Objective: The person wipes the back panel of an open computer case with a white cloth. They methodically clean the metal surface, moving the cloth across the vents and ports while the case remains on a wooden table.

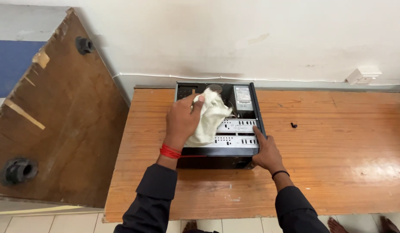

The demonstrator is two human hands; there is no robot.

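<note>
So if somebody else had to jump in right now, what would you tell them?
Left hand: presses a white cloth down inside the open black computer case.
Right hand: grips the case's near right corner, steadying it.
The case lies on its side on the wooden table; a small black screw-like bit lies to its right.
How much has been wiped cannot be told; the cloth sits over the left half.

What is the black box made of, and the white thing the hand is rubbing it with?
The open computer case looks like painted black metal, with shiny punched silver plates inside. The white rag in the left hand looks like soft cotton cloth: it crumples and folds. The table looks like varnished wood, glossy with grain.
</note>
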